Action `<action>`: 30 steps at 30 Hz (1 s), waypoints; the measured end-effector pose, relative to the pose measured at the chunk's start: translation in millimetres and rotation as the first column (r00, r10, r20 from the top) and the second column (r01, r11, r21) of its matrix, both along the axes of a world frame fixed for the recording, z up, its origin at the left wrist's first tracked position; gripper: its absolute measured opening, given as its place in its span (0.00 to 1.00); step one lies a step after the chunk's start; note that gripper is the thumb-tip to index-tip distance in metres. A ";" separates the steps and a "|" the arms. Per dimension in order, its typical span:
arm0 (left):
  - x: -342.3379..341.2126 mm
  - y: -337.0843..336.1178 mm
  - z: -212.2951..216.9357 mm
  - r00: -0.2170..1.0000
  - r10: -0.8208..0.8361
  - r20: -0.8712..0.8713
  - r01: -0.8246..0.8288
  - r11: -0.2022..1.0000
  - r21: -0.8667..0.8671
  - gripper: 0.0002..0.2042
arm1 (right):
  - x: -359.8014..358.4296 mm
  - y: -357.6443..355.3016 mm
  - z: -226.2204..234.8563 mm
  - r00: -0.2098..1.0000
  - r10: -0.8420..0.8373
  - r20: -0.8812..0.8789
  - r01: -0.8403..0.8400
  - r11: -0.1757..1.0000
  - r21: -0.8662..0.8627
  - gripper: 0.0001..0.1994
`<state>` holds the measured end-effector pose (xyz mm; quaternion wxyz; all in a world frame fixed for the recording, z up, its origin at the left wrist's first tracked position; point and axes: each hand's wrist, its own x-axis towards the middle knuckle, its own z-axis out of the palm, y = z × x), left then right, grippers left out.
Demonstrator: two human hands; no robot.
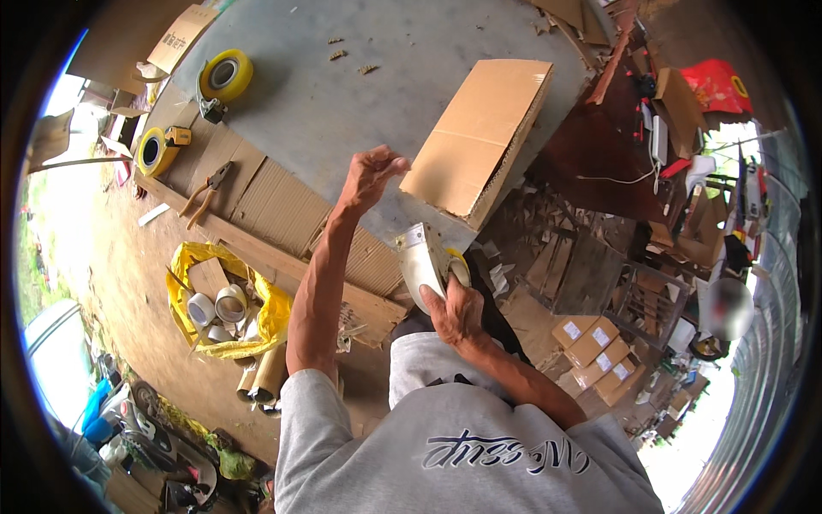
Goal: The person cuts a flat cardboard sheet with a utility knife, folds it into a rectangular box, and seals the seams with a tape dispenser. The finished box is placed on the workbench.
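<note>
Cardboard carton (pixel 475 128) in the head view lies on the grey surface (pixel 308 111), its near end close to the edge and its right side showing a raw corrugated rim. The right hand (pixel 458 313) has its grip closed around what looks like a metal tape dispenser (pixel 421 265) with a yellow roll (pixel 461 267) on it, held off the surface, between the body and the carton. The left hand (pixel 374 176) hovers just beside the carton's near left corner, its grip drawn in with fingers bunched; whether a clear strip is pinched there, I cannot tell.

Good handling here would, I judge, start with the left palm flat on the carton, since a light piece so near the edge could skid or tip. The dispenser should meet the cardboard squarely along the seam, with steady tension, so that the strip neither wrinkles nor drifts. A firm wipe along its length would help it bond. The pliers (pixel 205 193) and the spare tape roll (pixel 224 75) lie well apart from the carton, leaving that motion unhindered.
</note>
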<state>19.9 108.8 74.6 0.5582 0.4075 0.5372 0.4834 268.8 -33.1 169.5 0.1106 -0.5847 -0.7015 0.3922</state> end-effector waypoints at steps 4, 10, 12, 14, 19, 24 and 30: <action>10.2 20.2 -12.1 0.996 -0.085 -0.019 0.086 0.993 0.074 0.12 | -2.1 -2.2 -17.2 1.000 -0.026 0.016 0.024 0.997 0.070 0.32; 34.9 37.6 -38.9 0.992 -0.066 -0.106 0.085 0.979 0.184 0.11 | -3.9 -1.0 -41.5 0.995 -0.102 0.016 0.100 0.990 0.094 0.26; 52.1 37.8 -44.6 0.977 0.005 -0.212 0.061 0.951 0.304 0.11 | -3.5 -1.2 -43.9 0.994 -0.106 0.012 0.104 0.990 0.096 0.25; 68.4 33.0 -50.5 0.963 0.124 -0.240 -0.038 0.942 0.334 0.16 | -2.7 -1.3 -46.8 0.995 -0.098 0.019 0.096 0.992 0.076 0.25; 85.6 42.0 -36.3 0.825 0.350 -0.444 -0.167 0.902 0.399 0.35 | -0.1 -4.8 -54.2 0.996 -0.084 0.041 0.079 0.991 0.112 0.27; 52.9 51.4 -58.3 0.737 0.207 -0.643 -0.007 0.954 0.299 0.29 | 0.6 3.2 -46.1 0.993 -0.085 0.076 0.073 0.986 0.153 0.21; 95.3 22.9 94.7 0.794 -0.383 -0.472 0.336 0.924 -0.185 0.59 | 4.5 5.9 -49.1 0.984 -0.077 0.160 0.061 0.993 0.101 0.22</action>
